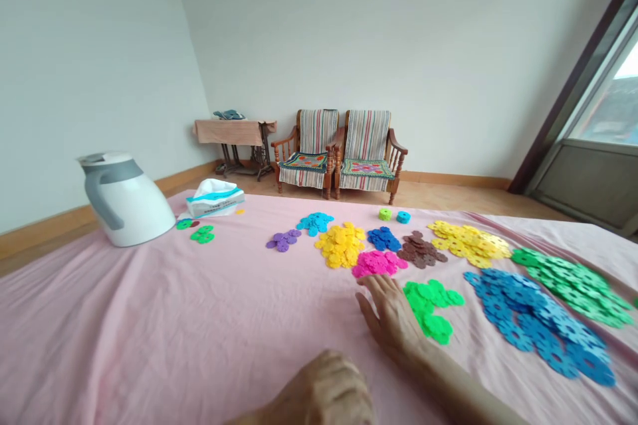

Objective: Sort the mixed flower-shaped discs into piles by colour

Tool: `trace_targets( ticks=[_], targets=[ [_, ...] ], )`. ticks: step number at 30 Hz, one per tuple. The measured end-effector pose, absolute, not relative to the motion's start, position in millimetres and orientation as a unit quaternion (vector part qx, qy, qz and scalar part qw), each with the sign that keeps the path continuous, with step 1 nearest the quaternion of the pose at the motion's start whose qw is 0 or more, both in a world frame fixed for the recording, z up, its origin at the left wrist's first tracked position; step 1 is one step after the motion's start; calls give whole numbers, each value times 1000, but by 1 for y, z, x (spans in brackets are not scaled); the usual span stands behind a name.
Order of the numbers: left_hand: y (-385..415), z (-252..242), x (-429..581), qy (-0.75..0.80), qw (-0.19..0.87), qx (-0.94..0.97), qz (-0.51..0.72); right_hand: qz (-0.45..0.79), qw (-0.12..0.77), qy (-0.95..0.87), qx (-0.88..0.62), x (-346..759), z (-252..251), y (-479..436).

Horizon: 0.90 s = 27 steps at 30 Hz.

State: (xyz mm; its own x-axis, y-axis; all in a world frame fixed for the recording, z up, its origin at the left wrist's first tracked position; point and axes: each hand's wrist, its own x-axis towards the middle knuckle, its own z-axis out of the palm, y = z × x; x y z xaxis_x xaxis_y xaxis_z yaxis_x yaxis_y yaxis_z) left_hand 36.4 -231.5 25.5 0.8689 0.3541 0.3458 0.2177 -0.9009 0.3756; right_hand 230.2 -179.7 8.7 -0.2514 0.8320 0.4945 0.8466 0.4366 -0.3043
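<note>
My right hand [391,315] lies flat and open on the pink cloth [174,319], fingers stretched toward a pink pile of plastic discs [377,263], with a bright green pile [431,309] just to its right. My left hand [323,392] is at the bottom edge, curled into a loose fist; I cannot make out anything in it. More disc piles lie beyond: yellow [341,244], blue [383,238], brown [421,250], purple [283,240], cyan [315,222].
A white jug [124,199] and a tissue pack [215,199] stand at the left. Large blue [538,319], green [573,282] and yellow [471,240] piles cover the right. Two wooden chairs [341,154] and a small table [234,131] stand by the far wall.
</note>
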Motion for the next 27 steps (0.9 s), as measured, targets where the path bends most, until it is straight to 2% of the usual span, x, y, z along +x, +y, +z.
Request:
trace_targets(
  ticks=[5,18,27],
  targets=[
    [-212,44,3,316,183,909,200,10,285,-813,-507,231,3,-186],
    [-195,20,-36,414,53,893,170,19,266,-821,-505,231,0,-187],
    [-82,18,-59,539,-19,812,224,27,263,-818,-512,230,-5,-185]
  ],
)
